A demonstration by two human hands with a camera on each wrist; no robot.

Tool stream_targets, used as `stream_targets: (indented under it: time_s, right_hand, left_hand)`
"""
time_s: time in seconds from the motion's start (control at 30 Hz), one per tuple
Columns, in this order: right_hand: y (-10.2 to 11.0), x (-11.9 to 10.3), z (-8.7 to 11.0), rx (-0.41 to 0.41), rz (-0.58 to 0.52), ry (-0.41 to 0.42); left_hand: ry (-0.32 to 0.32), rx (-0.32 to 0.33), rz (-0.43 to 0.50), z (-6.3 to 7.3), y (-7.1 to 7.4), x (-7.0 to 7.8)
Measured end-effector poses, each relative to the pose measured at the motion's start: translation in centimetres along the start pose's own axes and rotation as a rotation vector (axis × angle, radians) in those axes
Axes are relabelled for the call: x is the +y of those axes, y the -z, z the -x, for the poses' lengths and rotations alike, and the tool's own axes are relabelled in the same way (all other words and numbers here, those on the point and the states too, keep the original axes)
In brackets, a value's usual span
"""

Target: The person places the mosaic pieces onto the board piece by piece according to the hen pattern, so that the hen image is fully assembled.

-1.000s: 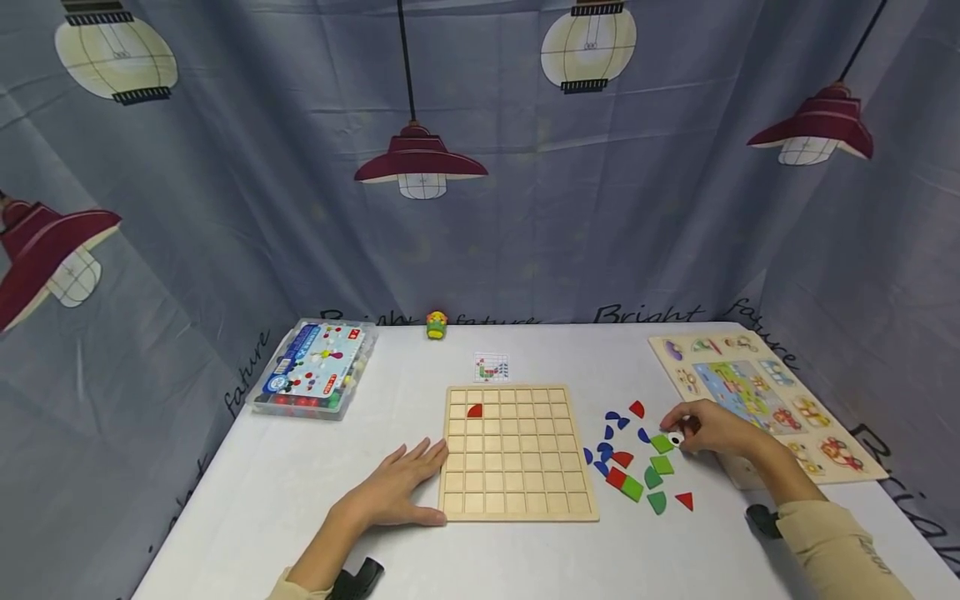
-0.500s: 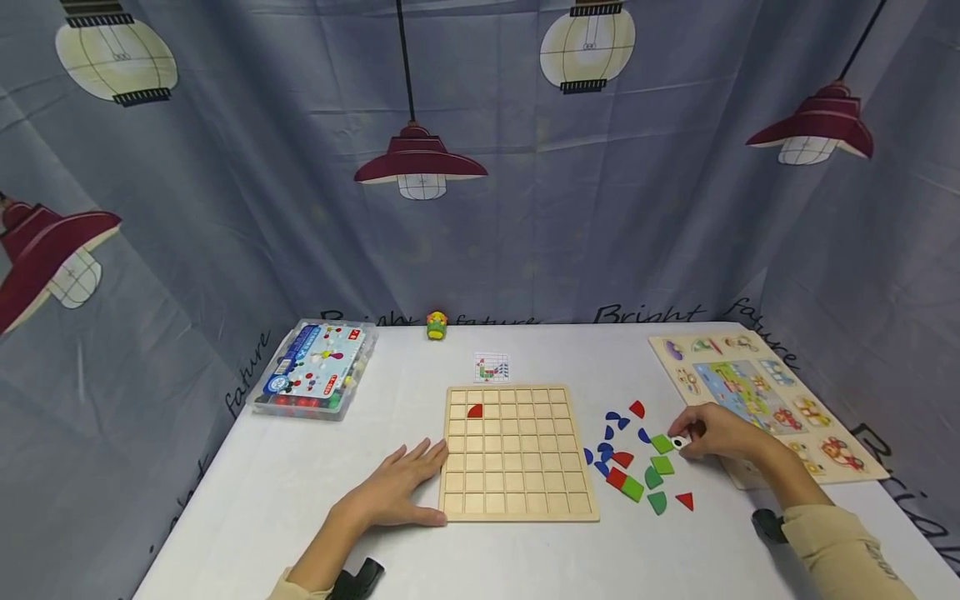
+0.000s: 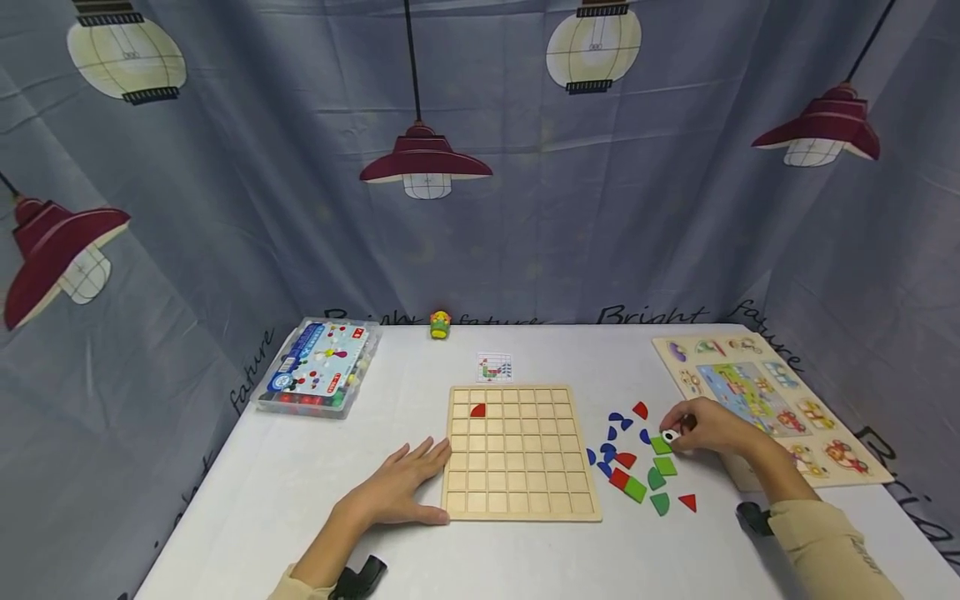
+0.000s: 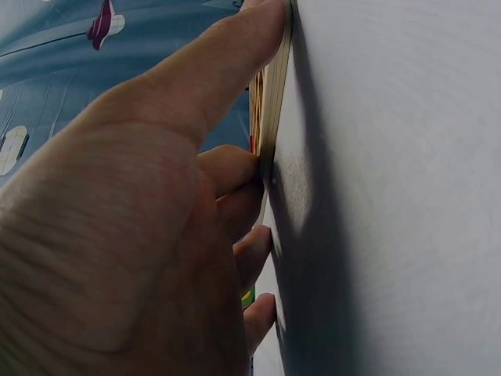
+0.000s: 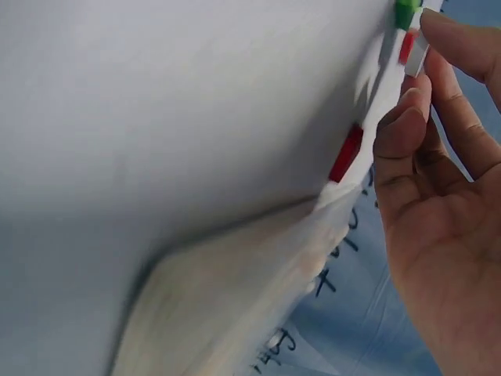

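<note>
My right hand (image 3: 711,427) pinches a small white piece with a black dot (image 3: 670,436), just above the green square pieces. In the right wrist view, the thumb and fingers grip the white edge of that piece (image 5: 416,64). My left hand (image 3: 396,490) lies with fingers spread at the left side of a wooden grid board (image 3: 514,478), its fingertips and thumb touching the edge. One red quarter-round piece (image 3: 478,411) sits in a cell near the board's upper left. The left wrist view shows the thumb against the board's edge (image 4: 274,102).
Loose blue, red and green pieces (image 3: 660,503) lie right of the board. A small pattern card (image 3: 494,367) is behind it, with a little toy figure (image 3: 440,325) farther back. A clear plastic case (image 3: 318,367) stands left; a wooden picture puzzle (image 3: 772,400) lies right.
My right hand, holding the white piece, shifted slightly right and then came back left over the green squares. The left hand stayed against the board. The head view shifted slightly.
</note>
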State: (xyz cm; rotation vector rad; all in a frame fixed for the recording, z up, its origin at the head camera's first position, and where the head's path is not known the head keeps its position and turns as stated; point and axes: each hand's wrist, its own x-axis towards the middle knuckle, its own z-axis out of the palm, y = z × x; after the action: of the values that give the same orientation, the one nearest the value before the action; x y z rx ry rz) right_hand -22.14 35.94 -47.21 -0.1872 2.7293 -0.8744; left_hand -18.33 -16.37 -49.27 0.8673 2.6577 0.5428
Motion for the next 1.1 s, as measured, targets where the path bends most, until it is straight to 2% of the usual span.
stream_targets:
  time_s: [0.2,0.53,0.83,1.1]
  right_hand:
    - [-0.6,-1.8,-1.3,0.001,-0.006,0.041]
    - [-2.6,-6.3,-3.9,-0.003,-0.009,0.181]
    - [-5.2,-13.5,-7.0,-0.067,0.009,0.322]
    - [-7.4,-18.4,-8.7,-0.102,0.019,0.402]
  left_hand:
    - [-0.001,0.0,-0.001,-0.1,0.0,0.1]
    - [0.002,-0.001,0.003,0.1,0.0,0.4]
    - [-0.002,0.007,-0.016,0.0,0.1,0.3]
    - [0.0,0.003,-0.016,-0.1,0.0,0.3]
